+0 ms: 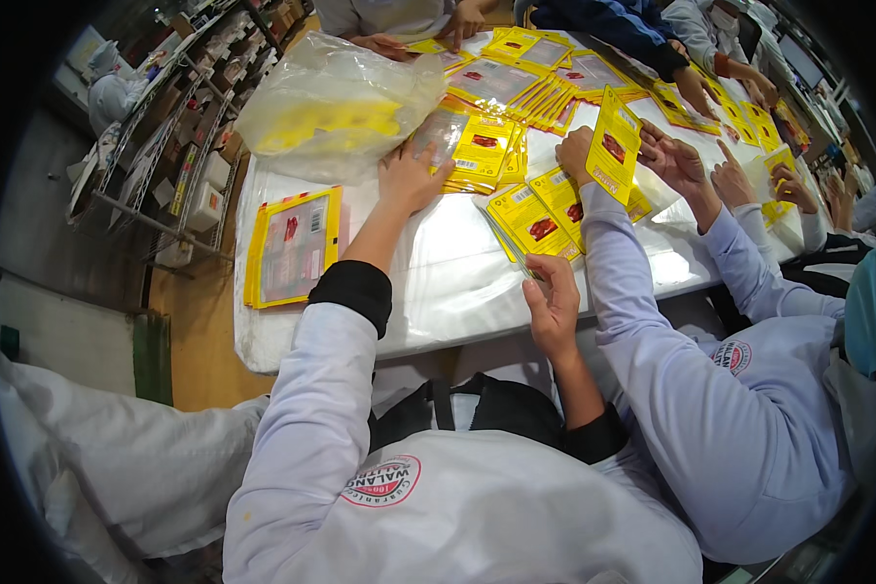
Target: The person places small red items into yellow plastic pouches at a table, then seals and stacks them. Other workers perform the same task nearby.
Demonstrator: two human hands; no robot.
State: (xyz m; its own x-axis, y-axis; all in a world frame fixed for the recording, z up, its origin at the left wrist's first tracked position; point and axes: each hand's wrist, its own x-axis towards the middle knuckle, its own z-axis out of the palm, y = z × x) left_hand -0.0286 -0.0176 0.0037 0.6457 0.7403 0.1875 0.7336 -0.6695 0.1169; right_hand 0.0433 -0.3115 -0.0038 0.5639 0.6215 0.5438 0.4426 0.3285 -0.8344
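Observation:
My left hand (412, 179) reaches forward, palm down with fingers spread, its fingertips at the edge of a stack of yellow printed packaging pouches (478, 146) with clear windows. Just beyond that hand sits a large translucent plastic bag (343, 102) with yellow packaging inside. My right hand (554, 303) is held at the table's front edge, thumb and fingers apart and nothing visible in it. Close to its fingertips lie fanned yellow printed packs (536, 219). To the left of my left forearm is a neat stack of yellow-bordered clear-window pouches (294, 248).
A white-covered table (438, 292) spans the front. At my right, a co-worker's hand (671, 157) is beside a raised yellow pack (614, 144). Other people's hands work among pouch piles (500, 80) across the table. Loaded wire shelving (190, 160) stands left.

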